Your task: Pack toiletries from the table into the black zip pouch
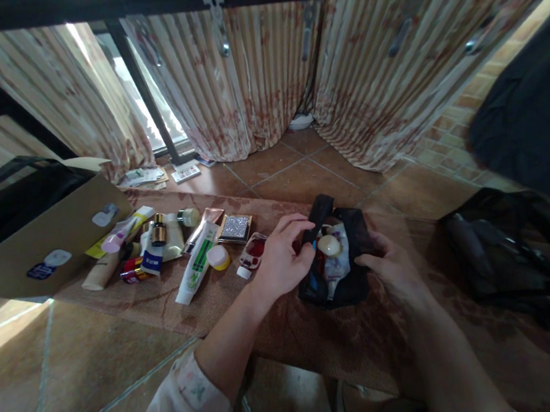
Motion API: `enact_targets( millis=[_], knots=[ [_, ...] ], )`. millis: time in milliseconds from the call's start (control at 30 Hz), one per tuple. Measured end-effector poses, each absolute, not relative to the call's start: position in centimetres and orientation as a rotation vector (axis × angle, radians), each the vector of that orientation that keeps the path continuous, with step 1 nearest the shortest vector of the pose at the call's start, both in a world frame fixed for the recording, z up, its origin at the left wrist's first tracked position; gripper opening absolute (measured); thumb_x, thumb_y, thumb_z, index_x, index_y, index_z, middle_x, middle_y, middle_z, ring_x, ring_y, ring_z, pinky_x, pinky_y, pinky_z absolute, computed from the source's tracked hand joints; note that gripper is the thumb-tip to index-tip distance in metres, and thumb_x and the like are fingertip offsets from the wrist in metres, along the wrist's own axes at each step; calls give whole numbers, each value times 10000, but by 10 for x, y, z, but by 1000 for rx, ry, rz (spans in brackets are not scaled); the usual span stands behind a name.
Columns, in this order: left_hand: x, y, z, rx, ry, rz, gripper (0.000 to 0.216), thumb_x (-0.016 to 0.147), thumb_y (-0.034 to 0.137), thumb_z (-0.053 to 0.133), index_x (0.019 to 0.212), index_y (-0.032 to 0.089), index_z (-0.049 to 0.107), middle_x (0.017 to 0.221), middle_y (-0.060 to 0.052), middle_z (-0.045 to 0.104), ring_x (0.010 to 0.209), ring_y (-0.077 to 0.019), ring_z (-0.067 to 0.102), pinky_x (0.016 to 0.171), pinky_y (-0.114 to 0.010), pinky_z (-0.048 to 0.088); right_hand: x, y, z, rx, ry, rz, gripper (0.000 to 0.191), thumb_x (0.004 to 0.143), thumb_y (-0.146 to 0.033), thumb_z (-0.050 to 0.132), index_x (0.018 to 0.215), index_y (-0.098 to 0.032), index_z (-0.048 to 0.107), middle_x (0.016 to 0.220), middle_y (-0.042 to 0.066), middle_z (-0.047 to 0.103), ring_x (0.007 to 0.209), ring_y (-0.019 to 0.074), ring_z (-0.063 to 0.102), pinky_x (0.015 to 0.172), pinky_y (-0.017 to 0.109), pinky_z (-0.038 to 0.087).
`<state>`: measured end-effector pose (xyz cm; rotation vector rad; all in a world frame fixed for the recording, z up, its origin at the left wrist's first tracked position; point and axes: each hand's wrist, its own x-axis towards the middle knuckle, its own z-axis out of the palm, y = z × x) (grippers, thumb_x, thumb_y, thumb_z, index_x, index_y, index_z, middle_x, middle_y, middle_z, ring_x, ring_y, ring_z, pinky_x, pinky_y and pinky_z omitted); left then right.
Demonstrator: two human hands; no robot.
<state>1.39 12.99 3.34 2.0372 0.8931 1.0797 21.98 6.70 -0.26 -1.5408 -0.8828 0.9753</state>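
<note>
Left hand [288,251] pinches the raised edge of the black pouch [339,297] between thumb and fingers, right hand [396,263] grips its right side, thumb in front; pouch sits open on the brown cloth [275,329], a round pale item [329,246] and a plastic packet [339,270] inside. Left of it on the cloth: red palette [253,253], glitter compact [235,227], yellow-and-white jar [218,258], white-green tube [198,263]; black mesh bag [506,251] right, well apart from the pouch.

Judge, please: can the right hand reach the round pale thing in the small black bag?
Probably yes: the small black bag is open, nothing covers the round pale thing, and the right hand touches the bag's edge.
</note>
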Motion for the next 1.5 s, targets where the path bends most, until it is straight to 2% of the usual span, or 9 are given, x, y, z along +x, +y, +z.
enact_targets(
  millis=[267,467,600,700,833,1067,1300,1500],
  knots=[
    [16,131,30,2043,884,1069,354,759,58,504,1054,203,634,1204,-66,577,1082,-184,590,917,-348,513,217,70,-9,-1645,-1016,946,655,533,-353,819,1134,-188,617,1036,101,727,952,280,682,837,433,539],
    [15,131,30,2067,854,1075,359,755,44,491,1048,197,633,1197,-72,577,1110,-178,583,956,-344,497,215,68,-7,-1748,-1045,831,555,564,-210,629,1118,-176,619,997,82,730,925,278,680,845,427,527],
    [14,131,30,2083,860,1064,363,759,44,488,1057,189,634,1203,-76,572,1121,-177,579,976,-344,485,217,67,-8,-1785,-1101,740,582,539,-165,571,1118,-171,629,1008,82,728,971,286,669,882,427,511],
    [14,131,30,2080,870,1054,359,761,52,491,1060,185,638,1201,-77,573,1100,-182,586,961,-347,493,218,67,-10,-1752,-1087,790,632,561,-179,629,1191,-173,594,1001,82,734,949,275,682,858,414,526],
    [14,132,30,2072,897,1034,359,765,61,499,1071,193,634,1207,-69,567,1099,-180,584,954,-338,494,215,68,-13,-1719,-1045,907,742,568,-307,774,1263,-181,548,1027,97,733,923,276,695,823,427,544],
    [14,132,30,2057,898,1036,357,763,59,500,1073,185,625,1213,-72,559,1116,-178,577,969,-334,485,211,71,-14,-1737,-1006,920,894,490,-452,862,1268,-159,534,1098,137,711,972,298,683,899,471,516],
    [14,131,31,2061,888,1053,347,764,55,508,1065,183,622,1198,-80,573,1105,-190,586,964,-354,491,216,71,-20,-1698,-1017,950,826,542,-412,837,1272,-171,537,1144,130,696,1049,301,659,940,474,493],
    [13,132,30,2069,892,1036,350,772,63,510,1081,182,625,1210,-83,572,1089,-193,588,938,-352,502,214,70,-15,-1715,-1019,938,771,557,-398,820,1245,-168,558,1063,112,722,976,290,684,898,456,513]
  ],
)
